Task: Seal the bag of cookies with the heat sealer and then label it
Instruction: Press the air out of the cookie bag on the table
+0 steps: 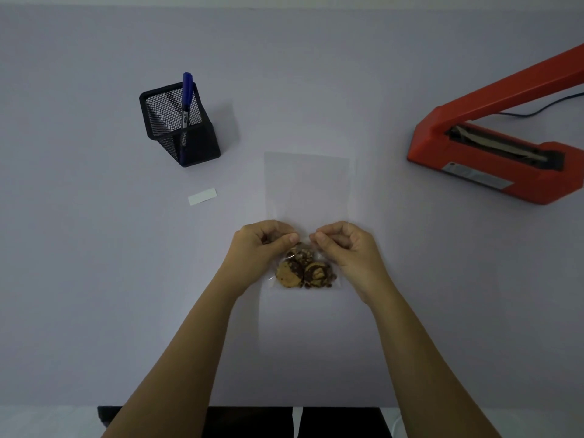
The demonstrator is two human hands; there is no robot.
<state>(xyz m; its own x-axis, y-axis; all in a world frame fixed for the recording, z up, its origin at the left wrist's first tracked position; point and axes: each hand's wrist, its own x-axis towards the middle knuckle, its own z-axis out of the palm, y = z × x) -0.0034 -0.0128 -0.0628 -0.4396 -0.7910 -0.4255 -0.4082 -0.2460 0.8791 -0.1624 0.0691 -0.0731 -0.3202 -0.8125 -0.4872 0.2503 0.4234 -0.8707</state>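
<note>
Both hands, left hand (265, 240) and right hand (343, 245), are pinching the clear bag (306, 184) just above the cookies (305, 270). Heat sealer (493, 153) is sitting far right, arm raised; label (202, 196) is lying left.

One head-worn view — looking forward and down, close over the table (94, 248).

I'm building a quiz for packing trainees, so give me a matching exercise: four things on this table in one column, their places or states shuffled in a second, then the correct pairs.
Things:
1. heat sealer
2. blue marker
3. white label
4. bag of cookies

Places or states:
A. standing in the black mesh holder
B. pinched by the left hand and the right hand
C. far right, arm raised
D. flat on the table, in front of the holder

Pairs: 1-C, 2-A, 3-D, 4-B
</note>
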